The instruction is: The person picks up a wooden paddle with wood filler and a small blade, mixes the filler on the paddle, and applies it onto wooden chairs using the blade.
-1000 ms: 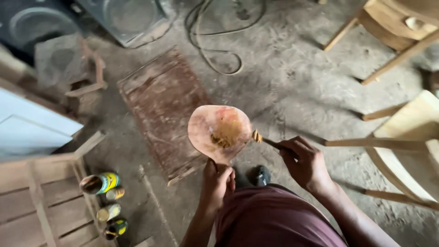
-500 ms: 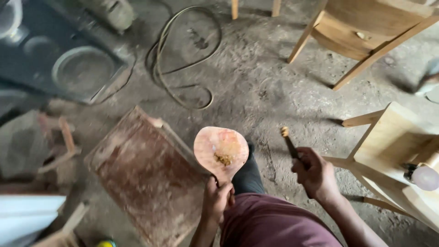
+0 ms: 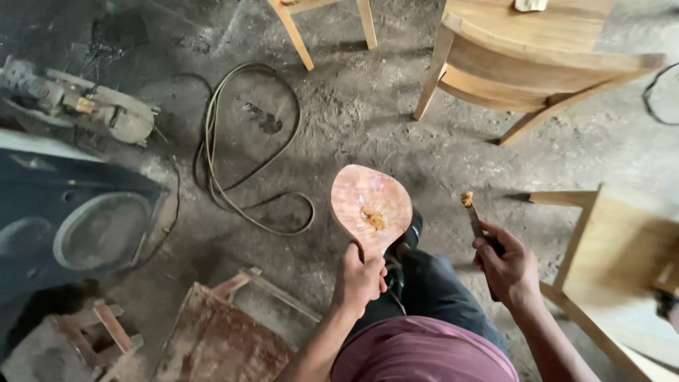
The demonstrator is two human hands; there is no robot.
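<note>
You are looking down on a dusty grey concrete floor (image 3: 396, 134), scuffed and littered with grit. A wooden chair (image 3: 537, 67) stands ahead to your right, pale and unfinished, and the legs of a stool (image 3: 325, 25) show at the top edge. Another pale wooden frame (image 3: 608, 262) sits close on your right. A dark hose (image 3: 233, 163) loops across the floor. On your left stand a dark machine (image 3: 64, 219) and, above it, a grey motor (image 3: 85, 106). A rusty-brown board (image 3: 219, 339) lies near your feet.
</note>
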